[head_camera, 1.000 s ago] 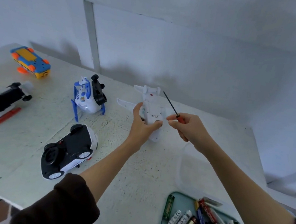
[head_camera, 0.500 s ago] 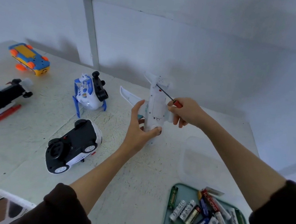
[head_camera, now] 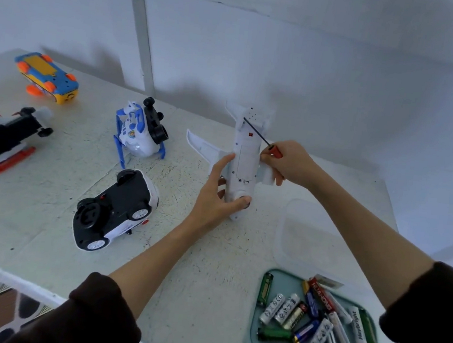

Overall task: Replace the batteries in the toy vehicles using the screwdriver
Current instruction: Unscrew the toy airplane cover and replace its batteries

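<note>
A pale speckled tabletop (head_camera: 50,209) set against a white wall carries all the items. Held upright above its middle is a white toy airplane (head_camera: 244,159), belly toward the viewer, nose down, tail up, one wing reaching out to the left. The left hand (head_camera: 218,198) grips the plane near the nose, thumb across the rounded lower end and fingers curled round the far side of the body. The right hand (head_camera: 289,163) pinches the red handle of a screwdriver (head_camera: 261,139), its remaining fingers curled against the plane's right wing root; the thin black shaft slants up and left, its tip touching the belly near the tail.

On the tabletop to the left: a black-and-white toy car (head_camera: 115,210) lying on its side, wheels toward the viewer; behind it a white-and-blue toy vehicle (head_camera: 137,132), tipped up with its black base showing; at the far left edge a black toy with red skids (head_camera: 4,139); at the back left an overturned blue-and-yellow toy with orange wheels (head_camera: 46,78).

Near the right front corner, a teal tray (head_camera: 254,342) holds loose batteries (head_camera: 314,315) of mixed brands. A clear plastic container (head_camera: 307,234) rests just behind the tray.
</note>
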### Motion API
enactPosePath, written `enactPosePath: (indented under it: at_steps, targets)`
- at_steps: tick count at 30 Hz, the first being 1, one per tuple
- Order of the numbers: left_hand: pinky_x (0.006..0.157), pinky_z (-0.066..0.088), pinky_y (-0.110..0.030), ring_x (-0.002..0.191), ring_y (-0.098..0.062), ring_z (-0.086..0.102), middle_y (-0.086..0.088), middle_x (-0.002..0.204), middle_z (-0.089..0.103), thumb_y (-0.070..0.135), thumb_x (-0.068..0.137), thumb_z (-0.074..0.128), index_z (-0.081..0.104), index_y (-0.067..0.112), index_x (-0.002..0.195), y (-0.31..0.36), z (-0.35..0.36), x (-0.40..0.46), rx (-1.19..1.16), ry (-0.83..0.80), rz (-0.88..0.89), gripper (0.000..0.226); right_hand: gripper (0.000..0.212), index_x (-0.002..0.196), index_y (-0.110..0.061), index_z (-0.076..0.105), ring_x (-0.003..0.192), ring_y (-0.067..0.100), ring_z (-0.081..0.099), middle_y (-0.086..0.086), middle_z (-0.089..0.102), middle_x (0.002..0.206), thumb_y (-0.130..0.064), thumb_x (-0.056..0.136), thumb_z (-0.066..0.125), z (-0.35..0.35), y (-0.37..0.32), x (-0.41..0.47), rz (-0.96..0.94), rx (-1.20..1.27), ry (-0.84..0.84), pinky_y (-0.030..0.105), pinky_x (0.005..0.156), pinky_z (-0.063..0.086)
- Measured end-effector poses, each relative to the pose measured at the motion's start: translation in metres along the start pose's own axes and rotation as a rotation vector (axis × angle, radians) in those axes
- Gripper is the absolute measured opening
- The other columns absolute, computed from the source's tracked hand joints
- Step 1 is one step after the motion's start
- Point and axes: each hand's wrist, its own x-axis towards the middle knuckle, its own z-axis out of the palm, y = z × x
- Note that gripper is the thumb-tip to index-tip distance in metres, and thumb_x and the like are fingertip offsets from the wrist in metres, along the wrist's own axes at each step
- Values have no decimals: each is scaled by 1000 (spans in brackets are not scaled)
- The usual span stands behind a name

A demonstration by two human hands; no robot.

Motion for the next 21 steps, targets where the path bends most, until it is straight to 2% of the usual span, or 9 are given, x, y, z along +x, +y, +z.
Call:
enactPosePath:
  at_steps: [3, 6, 9, 13, 16, 18, 21]
  targets:
    - [80, 57, -28, 108, -14, 58, -5, 134, 47, 43, 68, 74, 23, 69, 124, -2, -1, 0, 13, -18, -41, 80, 31, 83, 2, 64, 32, 3, 47, -7, 49, 31, -22, 93, 49, 4, 3, 1, 10, -16, 32, 8, 43, 38]
    - [80, 57, -28, 106, -12, 60, -3, 135, 47, 43, 71, 72, 16, 72, 125, -3, 1, 1, -18, -73, -60, 83, 30, 83, 2, 65, 32, 4, 47, -7, 48, 31, -22, 93, 50, 7, 4, 2, 5, -3, 69, 10, 44, 38]
    - [78, 55, -23, 108, -11, 59, -5, 142, 42, 38, 75, 71, 13, 76, 123, -5, 1, 3, -19, -80, -45, 85, 29, 84, 0, 66, 37, 10, 50, -7, 51, 39, -23, 94, 50, 9, 3, 3, -14, -9, 95, 19, 49, 43]
    - [78, 58, -30, 101, -16, 61, -6, 142, 38, 33, 75, 74, 14, 68, 130, -5, 0, 5, 2, -37, -4, 88, 29, 86, -1, 66, 39, 12, 50, -5, 52, 46, -24, 94, 49, 10, 1, 5, -29, -22, 106, 26, 54, 47]
    - [79, 58, -38, 101, -19, 60, -2, 142, 36, 32, 74, 75, 17, 57, 137, -6, 1, 6, 34, 3, 14, 89, 27, 89, -2, 63, 44, 13, 47, 1, 56, 61, -26, 94, 49, 11, 1, 5, -26, -27, 116, 27, 52, 42]
    - [80, 58, -40, 105, -20, 59, 3, 141, 33, 33, 74, 76, 19, 55, 138, -7, 1, 7, 27, 23, 26, 88, 23, 94, -9, 57, 51, 9, 44, -2, 54, 72, -31, 91, 53, 12, 0, 2, -28, 27, 171, 26, 53, 39]
    - [80, 58, -36, 109, -24, 56, 4, 140, 32, 28, 76, 77, 20, 57, 134, -7, 0, 9, 45, 78, 51, 87, 26, 104, -14, 43, 55, 11, 44, -6, 48, 71, -37, 94, 46, 10, -5, -11, -35, 168, 126, 24, 53, 39]
